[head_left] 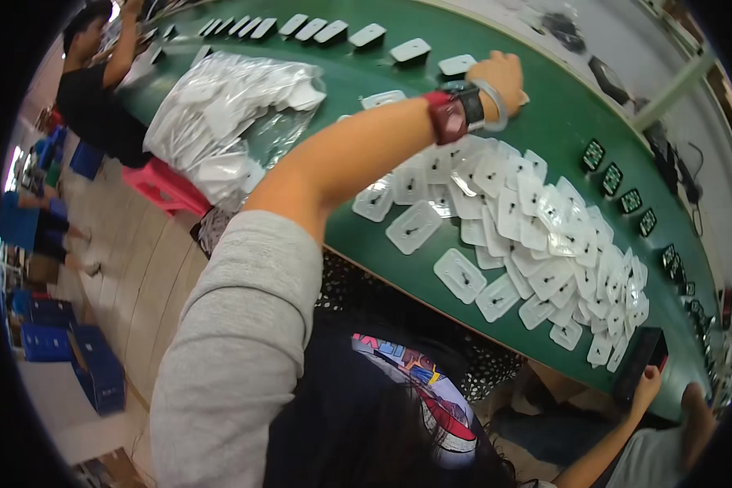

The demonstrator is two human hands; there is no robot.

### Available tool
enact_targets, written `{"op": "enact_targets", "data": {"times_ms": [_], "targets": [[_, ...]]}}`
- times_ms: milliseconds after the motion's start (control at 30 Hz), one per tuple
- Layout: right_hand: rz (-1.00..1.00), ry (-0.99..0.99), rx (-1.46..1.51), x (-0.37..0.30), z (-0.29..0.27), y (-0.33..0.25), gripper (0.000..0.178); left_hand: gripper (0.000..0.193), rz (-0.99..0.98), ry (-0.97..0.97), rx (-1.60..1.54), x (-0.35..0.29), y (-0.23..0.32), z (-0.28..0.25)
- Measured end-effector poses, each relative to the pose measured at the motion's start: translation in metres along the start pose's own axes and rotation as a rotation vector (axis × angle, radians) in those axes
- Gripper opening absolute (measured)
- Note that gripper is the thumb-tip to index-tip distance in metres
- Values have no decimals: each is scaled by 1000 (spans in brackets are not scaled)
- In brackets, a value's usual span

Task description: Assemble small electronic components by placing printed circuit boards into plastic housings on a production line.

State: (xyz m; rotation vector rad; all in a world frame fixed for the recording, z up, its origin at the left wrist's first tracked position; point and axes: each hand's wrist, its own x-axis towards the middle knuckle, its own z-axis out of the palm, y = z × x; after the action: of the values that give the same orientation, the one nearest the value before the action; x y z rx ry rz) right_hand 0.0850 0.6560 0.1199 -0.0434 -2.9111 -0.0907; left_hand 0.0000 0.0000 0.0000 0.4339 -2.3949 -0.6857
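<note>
My left hand [500, 81] reaches across the table with its fingers curled, wearing a bracelet and a watch at the wrist. Whatever its fingertips hold is too small to make out. Just left of it lies a white-topped black rectangular piece [457, 65], the nearest of a row. Below that wrist spreads a heap of white rounded plastic covers [537, 224], each with a small dark part in its middle. At the lower right, my right hand [647, 389] has its fingers bent round the edge of a black box [636, 362] by the table's near edge.
A clear plastic bag [220, 114] with white pieces lies on the green table [366, 285] at the left. Several small black pieces with boards [612, 177] line the right side. A person [98, 89] sits at the far left. Another person's blurred hand [697, 423] shows at the lower right.
</note>
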Motion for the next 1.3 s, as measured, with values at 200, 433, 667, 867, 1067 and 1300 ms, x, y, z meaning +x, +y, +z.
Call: {"op": "enact_targets", "data": {"times_ms": [200,433,667,867,1067,1300], "targets": [[220,-281,499,-22,221,55,21,16,319,-127,-167,-152,-97,-186],[566,-369,733,6,220,257,24,20,48,-97,250,-129,-288,-229],[-2,159,212,-76,145,-105,27,34,457,-361,786,-84,-302,-249],[117,253,113,-106,100,-109,23,55,443,-638,482,-53,-321,-251],[297,213,493,-98,104,-130,15,59,271,-655,491,-67,-311,-271],[238,209,578,-110,96,-170,15,49,-173,-428,284,-91,-270,-290]]}}
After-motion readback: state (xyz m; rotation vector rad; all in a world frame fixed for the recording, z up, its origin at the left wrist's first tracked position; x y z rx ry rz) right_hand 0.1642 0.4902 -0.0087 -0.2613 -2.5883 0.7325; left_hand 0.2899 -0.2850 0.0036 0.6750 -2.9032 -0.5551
